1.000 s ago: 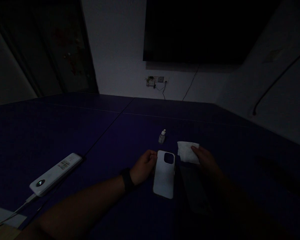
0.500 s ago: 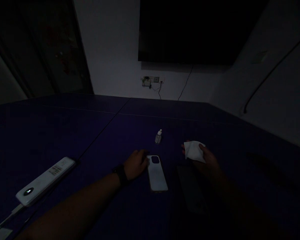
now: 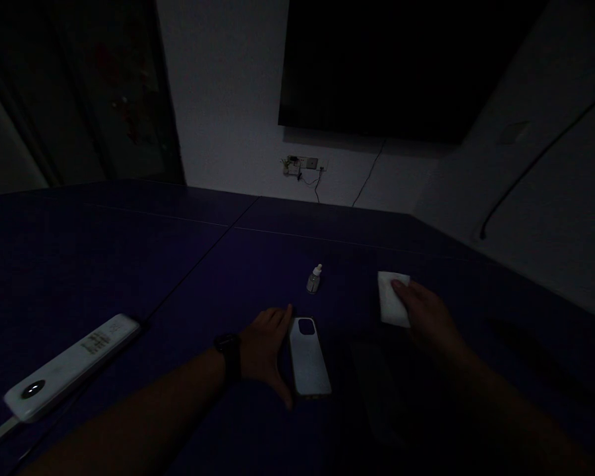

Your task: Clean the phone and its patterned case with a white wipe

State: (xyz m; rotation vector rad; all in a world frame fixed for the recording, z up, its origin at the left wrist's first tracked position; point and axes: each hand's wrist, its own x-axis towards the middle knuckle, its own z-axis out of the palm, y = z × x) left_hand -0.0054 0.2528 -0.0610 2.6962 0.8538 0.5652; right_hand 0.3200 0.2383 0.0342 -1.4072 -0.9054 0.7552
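Observation:
A pale phone case [image 3: 309, 362] with a camera cutout lies flat on the dark blue table. Beside its left edge is my left hand [image 3: 266, 350], thumb and fingers spread apart, with a black watch on the wrist. The fingertips reach the case's upper left corner; whether they touch it I cannot tell. My right hand [image 3: 421, 311] pinches a folded white tissue [image 3: 391, 301] above the table. Below that hand a dark phone-shaped slab [image 3: 377, 383] lies in shadow. Beyond the case stands a small dropper bottle [image 3: 313, 281] with a white top.
A white power bank [image 3: 72, 367] with a cable plugged into its near end lies at left. On the far wall are a large dark screen [image 3: 401, 66] and sockets with loose cables [image 3: 305, 164]. The room is very dim.
My left hand has opened, its thumb swinging down along the case's left side. My right hand has turned and shifted slightly right with the tissue. The view has shifted a little.

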